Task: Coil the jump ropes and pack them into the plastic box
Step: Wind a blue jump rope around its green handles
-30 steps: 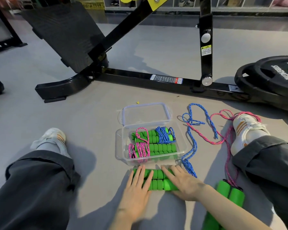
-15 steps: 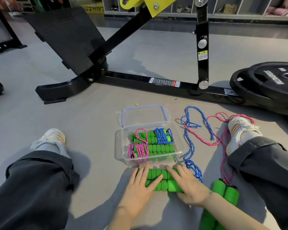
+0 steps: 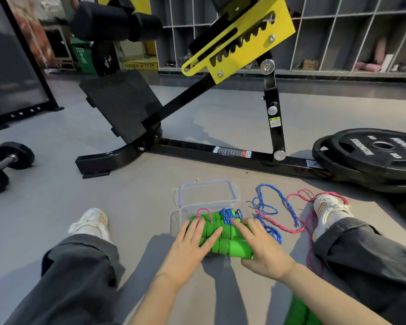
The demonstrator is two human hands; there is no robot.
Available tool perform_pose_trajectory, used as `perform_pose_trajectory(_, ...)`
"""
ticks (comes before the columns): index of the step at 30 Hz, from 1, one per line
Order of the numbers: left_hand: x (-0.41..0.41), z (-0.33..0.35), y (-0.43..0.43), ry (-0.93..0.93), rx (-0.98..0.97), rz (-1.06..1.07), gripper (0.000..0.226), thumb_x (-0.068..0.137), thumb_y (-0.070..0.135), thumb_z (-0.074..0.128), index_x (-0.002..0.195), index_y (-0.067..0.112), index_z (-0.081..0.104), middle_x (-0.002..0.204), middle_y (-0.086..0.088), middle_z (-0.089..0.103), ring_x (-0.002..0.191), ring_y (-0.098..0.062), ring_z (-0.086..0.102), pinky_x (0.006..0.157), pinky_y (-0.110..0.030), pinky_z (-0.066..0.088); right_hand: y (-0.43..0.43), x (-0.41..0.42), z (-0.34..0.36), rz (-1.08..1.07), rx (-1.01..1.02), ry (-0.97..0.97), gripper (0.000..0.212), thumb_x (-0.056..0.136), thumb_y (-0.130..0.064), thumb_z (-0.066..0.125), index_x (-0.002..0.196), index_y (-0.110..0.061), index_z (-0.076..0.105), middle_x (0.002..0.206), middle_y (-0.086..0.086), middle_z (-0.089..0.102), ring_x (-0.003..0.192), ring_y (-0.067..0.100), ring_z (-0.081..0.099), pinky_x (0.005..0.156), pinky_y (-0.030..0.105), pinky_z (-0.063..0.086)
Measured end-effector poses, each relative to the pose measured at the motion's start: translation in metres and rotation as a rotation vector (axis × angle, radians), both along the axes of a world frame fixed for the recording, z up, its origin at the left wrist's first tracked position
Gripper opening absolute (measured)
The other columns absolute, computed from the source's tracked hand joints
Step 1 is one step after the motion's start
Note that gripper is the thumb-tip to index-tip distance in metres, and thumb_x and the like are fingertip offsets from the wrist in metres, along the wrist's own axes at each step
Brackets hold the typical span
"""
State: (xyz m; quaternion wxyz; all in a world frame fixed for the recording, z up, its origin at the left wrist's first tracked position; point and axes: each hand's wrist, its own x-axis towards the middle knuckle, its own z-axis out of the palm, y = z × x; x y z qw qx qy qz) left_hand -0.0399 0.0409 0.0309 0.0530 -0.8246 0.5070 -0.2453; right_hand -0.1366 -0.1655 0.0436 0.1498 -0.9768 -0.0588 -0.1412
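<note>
Head view, and I'm looking down at the floor [image 3: 131, 184] between the person's legs. The plastic box [image 3: 180, 215] sits open dead ahead, with its lid [image 3: 209, 184] lying flat just beyond it. Inside the box I can see packed green handles wound with a pink cord [image 3: 204, 211] and a blue cord [image 3: 227, 214].

Both hands are at the near edge of the box, on a pair of green handles [image 3: 230, 245] lying side by side. The left hand [image 3: 192, 247] has a loose grip, fingers straight and spread flat across the top; its thumb I cannot see. The right hand [image 3: 263, 250] has a closer grip, fingers draped over the right end and thumb tucked against its near side.

Right of the box a loose blue rope [image 3: 272, 232] sprawls on the floor, tangled with a pink rope [image 3: 291, 230] that runs up over the right shoe [image 3: 328, 207]. Nearer than the box, at the bottom edge, another green handle pair [image 3: 300, 313] pokes in. Beyond the box stands a black machine frame [image 3: 220, 150], with weight plates [image 3: 380, 156] off to its right.
</note>
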Motion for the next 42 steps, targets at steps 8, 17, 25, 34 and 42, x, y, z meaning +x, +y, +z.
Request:
perform_pose_trajectory(8, 0.006, 0.039, 0.002, -0.258, -0.084, -0.033, 0.111, 0.057, 0.000, 0.055, 0.153, 0.021, 0.003, 0.124, -0.023, 0.039, 0.118, -0.040, 0.039, 0.102, -0.050, 0.028, 0.000, -0.002, 0.046, -0.014, 0.059, 0.042, 0.087, 0.068, -0.033, 0.056, 0.147, -0.029, 0.018, 0.127, -0.005, 0.030, 0.104, 0.018, 0.049, 0.080, 0.032, 0.048)
perform_pose_trajectory(17, 0.020, 0.054, 0.014, -0.420, -0.078, 0.009, 0.100, 0.065, -0.006, 0.039, 0.153, 0.016, -0.003, 0.136, -0.022, 0.035, 0.118, -0.042, 0.039, 0.104, -0.053, 0.026, -0.009, -0.002, 0.062, -0.123, 0.472, 0.191, 0.086, 0.065, -0.027, 0.066, 0.140, -0.040, 0.024, 0.097, -0.001, 0.063, 0.060, 0.014, 0.051, 0.069, 0.035, 0.051)
perform_pose_trajectory(25, 0.032, 0.078, 0.023, -0.568, -0.112, -0.059, 0.088, 0.073, -0.003, 0.030, 0.152, 0.027, 0.007, 0.137, -0.011, 0.038, 0.115, -0.037, 0.041, 0.100, -0.048, 0.031, -0.022, 0.009, 0.092, -0.126, 0.187, 0.299, 0.064, 0.083, -0.013, 0.060, 0.140, -0.025, 0.035, 0.067, -0.006, 0.051, 0.060, 0.012, 0.050, 0.056, 0.018, 0.036)
perform_pose_trajectory(34, 0.061, 0.092, 0.044, -0.659, -0.202, 0.017, 0.072, 0.086, -0.007, 0.015, 0.147, 0.031, 0.023, 0.137, -0.013, 0.039, 0.113, -0.036, 0.042, 0.100, -0.048, 0.031, -0.071, 0.018, 0.154, -0.363, 0.136, -0.024, 0.023, 0.082, -0.003, 0.056, 0.097, -0.013, 0.070, 0.087, 0.006, 0.068, 0.072, 0.020, 0.060, 0.071, 0.033, 0.051)
perform_pose_trajectory(42, 0.076, 0.086, 0.059, -0.699, -0.240, 0.122, 0.076, 0.074, -0.011, 0.033, 0.139, 0.029, 0.040, 0.133, -0.016, 0.042, 0.111, -0.039, 0.042, 0.097, -0.050, 0.031, -0.107, 0.040, 0.216, -0.541, 0.263, -0.309, 0.018, 0.090, -0.006, 0.053, 0.101, -0.004, 0.068, 0.092, 0.012, 0.065, 0.086, 0.028, 0.055, 0.076, 0.033, 0.043)
